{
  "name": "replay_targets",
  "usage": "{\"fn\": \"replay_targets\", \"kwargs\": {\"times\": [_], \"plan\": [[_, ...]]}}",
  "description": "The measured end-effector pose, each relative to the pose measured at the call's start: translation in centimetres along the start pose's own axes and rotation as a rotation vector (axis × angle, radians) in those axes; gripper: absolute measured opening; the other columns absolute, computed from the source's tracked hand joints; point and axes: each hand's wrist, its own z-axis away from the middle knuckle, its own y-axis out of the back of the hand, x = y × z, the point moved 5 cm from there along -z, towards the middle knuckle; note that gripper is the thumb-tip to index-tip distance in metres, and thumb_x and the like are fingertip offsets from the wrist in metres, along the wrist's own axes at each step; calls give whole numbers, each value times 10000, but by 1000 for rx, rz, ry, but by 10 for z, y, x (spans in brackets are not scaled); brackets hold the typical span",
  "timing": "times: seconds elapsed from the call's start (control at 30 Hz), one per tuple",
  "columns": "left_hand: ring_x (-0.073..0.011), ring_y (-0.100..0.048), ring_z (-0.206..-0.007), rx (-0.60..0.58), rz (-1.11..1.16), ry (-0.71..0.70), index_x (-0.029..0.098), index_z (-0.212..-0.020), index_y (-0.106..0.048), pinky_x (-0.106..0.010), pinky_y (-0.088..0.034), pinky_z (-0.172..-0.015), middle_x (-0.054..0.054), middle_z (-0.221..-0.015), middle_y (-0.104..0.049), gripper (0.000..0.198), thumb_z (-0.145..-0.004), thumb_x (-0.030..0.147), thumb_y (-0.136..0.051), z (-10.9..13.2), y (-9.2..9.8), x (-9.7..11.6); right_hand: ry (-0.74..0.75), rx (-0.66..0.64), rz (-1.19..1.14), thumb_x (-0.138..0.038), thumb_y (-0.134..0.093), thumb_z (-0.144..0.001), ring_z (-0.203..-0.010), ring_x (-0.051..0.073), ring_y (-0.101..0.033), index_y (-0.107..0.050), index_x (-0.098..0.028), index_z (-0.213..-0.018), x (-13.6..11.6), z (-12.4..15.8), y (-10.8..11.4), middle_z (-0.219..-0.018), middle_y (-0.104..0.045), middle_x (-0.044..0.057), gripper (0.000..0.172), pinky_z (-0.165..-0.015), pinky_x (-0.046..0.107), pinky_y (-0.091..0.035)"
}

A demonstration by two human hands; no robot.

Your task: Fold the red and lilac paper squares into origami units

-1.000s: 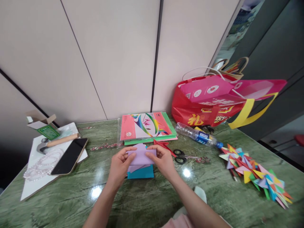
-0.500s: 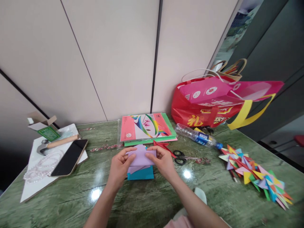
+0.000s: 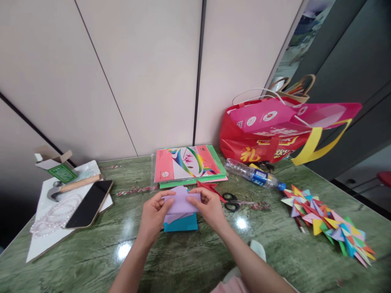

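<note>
Over the big, shiny green stone-look table (image 3: 76,264), short of its back edge, the left hand (image 3: 155,215) and right hand (image 3: 213,210) hold a flat, pale purple paper piece (image 3: 183,204), fingers (image 3: 159,195) pinched tight on both ends. Folding seems in hand; the next crease calls for even pressing.

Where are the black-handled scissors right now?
In the head view, the scissors lie on the green tabletop, just right of the right hand, beside the red folded paper, with the plastic bottle beyond them.

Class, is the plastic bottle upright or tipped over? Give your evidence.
Tipped over: the plastic bottle lies on its side, its blue cap beside the folded-paper ornament.
</note>
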Motion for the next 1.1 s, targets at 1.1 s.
{"fn": "replay_targets", "kwargs": {"times": [1.1], "plan": [[-132, -586, -507, -50, 3, 31, 144, -976, -581, -203, -433, -475, -18, -602, -667, 369, -663, 320, -667, 2, -6, 4, 75, -37, 194, -307, -617, -690, -517, 111, -457, -632, -164, -668, -7, -1, 1, -617, -595, 4, 146, -479, 223, -330]]}}
